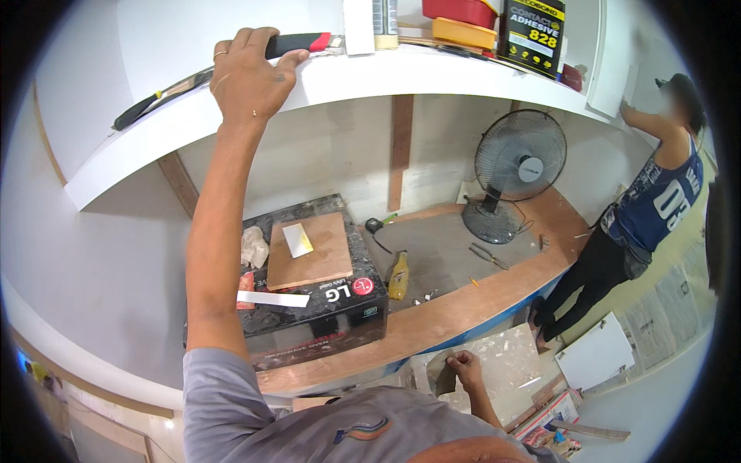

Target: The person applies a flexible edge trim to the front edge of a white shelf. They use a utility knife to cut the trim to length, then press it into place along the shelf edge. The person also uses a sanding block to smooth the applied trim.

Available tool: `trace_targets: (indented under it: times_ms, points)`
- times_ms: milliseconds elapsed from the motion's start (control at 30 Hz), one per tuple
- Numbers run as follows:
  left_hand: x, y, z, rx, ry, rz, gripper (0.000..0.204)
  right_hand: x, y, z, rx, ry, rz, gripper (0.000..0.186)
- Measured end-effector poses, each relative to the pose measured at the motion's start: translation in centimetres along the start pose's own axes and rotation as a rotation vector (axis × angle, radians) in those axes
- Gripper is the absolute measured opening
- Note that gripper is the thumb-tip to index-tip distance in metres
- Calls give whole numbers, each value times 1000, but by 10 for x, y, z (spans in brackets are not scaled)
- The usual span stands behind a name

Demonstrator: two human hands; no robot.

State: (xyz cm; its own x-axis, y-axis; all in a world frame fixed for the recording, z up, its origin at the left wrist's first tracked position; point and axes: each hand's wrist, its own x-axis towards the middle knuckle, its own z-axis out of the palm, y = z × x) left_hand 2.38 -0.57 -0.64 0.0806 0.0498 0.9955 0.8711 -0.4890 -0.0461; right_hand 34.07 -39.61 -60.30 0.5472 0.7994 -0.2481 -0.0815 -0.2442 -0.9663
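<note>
Up at the white shelf, my left hand (pixel 255 76) is closed round a hand tool (pixel 297 45) with a black and red handle. A metallic part shows at the tool's right end; its exact kind is unclear. To the left of this hand, another tool with a black and yellow handle (pixel 137 110) lies along the shelf edge. Low in the picture, my right hand (pixel 467 370) pinches a thin grey-brown sheet (pixel 442 376), above a pale, spotted board (pixel 502 363).
A fan (pixel 521 158), pliers (pixel 488 256) and a yellow bottle (pixel 398 276) stand or lie on the wooden counter. A microwave box (pixel 324 324) bears a plywood square (pixel 328 255). Cans and tubs (pixel 463 33) crowd the shelf (pixel 432 73). Another person (pixel 648 193) works at right.
</note>
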Motion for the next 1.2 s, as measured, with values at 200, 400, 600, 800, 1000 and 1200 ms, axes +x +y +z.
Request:
trace_targets:
  times_ms: [200,400,600,800,1000,1200]
  points:
    - [-1,-4,-9,7,-24,50,52,0,-4,31,11,-28,-68,9]
    - [-3,-2,-9,7,82,126,58,-10,-5,27,-26,51,-123,15]
    - [-13,1,-13,-16,166,182,63,-7,-18,24,-207,191,-301,14]
    - [-144,78,-41,-652,-325,28,49,-13,-129,41,-226,44,-427,22]
    - [-326,147,-53,-1275,-1617,-190,69,-30,-248,79,-524,-228,-848,19]
    - [-394,164,-83,-1446,-1524,-268,65,-27,-241,94,-584,-218,-991,22]
